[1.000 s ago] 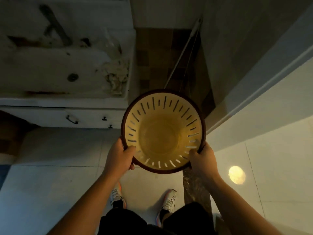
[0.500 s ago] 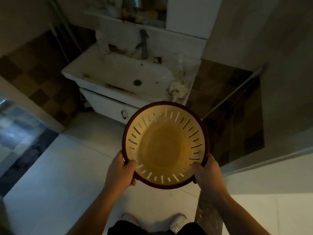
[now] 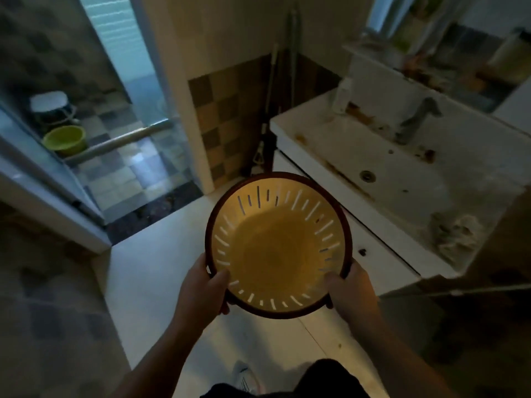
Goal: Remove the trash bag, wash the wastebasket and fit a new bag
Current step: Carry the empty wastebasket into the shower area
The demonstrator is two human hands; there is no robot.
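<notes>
Bagless round yellow plastic wastebasket with slotted wall and dark rim (image 3: 278,248) held mid-air, left hand (image 3: 202,285) and right hand (image 3: 352,288) gripping near rim. View has swung left; stained white washbasin (image 3: 382,168) now at right. Washing likely next.

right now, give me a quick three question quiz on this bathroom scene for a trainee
1. True or false: a trash bag lines the round yellow slotted wastebasket.
2. Which hands hold its dark rim? A) left hand only B) right hand only C) both
3. Fill in: the white stained washbasin lies to the person's ____.

Key: 1 false, the inside is bare; 2 C, fingers curled over the rim at both sides; 3 right.
</notes>
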